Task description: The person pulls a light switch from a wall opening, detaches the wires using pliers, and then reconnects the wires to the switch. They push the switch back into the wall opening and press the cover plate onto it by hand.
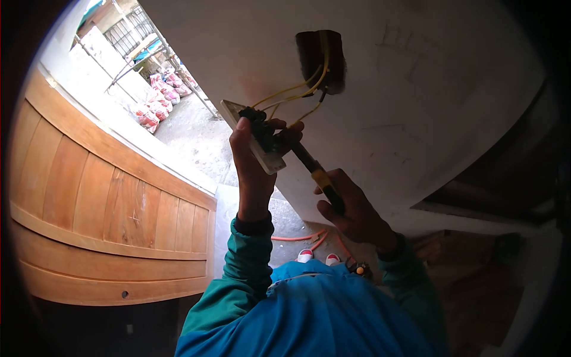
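My left hand is closed round a white wall switch plate, tilted so that its back with the dark switch modules faces me. Yellow wires run from these modules into a square hole in the wall. In my right hand is a screwdriver with a black and yellow handle. Its shaft points up and left at the modules, and the tip is hidden near my left fingers.
A wooden panelled door stands at the left beside the open doorway. Outside lie red and white sacks near scaffold poles. An orange hose crosses the floor near my shoes. Stacked boards sit in shadow at the lower right.
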Demonstrator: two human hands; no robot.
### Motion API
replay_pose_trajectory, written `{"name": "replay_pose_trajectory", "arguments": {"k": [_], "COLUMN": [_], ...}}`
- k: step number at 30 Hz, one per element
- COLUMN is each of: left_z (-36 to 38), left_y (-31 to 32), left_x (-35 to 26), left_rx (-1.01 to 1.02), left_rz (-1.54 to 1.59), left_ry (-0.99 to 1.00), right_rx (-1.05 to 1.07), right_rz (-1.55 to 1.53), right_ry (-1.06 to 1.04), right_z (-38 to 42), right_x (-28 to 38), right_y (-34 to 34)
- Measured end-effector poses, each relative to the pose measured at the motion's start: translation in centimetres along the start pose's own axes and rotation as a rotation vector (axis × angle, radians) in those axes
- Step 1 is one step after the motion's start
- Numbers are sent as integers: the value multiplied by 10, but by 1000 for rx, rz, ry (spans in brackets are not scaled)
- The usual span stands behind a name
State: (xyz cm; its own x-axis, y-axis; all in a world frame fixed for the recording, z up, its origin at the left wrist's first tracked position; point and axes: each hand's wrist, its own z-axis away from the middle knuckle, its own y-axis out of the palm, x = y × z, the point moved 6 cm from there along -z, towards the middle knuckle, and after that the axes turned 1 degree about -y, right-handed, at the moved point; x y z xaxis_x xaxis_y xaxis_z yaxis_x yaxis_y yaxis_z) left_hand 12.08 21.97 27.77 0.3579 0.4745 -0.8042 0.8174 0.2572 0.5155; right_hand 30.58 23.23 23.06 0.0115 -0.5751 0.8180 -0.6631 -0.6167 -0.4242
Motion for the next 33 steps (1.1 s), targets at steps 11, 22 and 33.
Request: {"name": "replay_pose_trajectory", "arguments": {"k": [11,22,33], "left_z": [-4,0,-3], "left_y": [5,5,-29], "left_x": [11,11,-3], "left_rx": [277,86,33], "left_rz": [325,154,43], "left_ry": [-5,-13,253], "right_rx": [64,128,89], "right_rz": [160,406,-80], "right_ry": [79,87,-21], "right_z": [-2,-6,-14], "right_x": [13,13,-20], "right_y": [-5,-8,-16]}}
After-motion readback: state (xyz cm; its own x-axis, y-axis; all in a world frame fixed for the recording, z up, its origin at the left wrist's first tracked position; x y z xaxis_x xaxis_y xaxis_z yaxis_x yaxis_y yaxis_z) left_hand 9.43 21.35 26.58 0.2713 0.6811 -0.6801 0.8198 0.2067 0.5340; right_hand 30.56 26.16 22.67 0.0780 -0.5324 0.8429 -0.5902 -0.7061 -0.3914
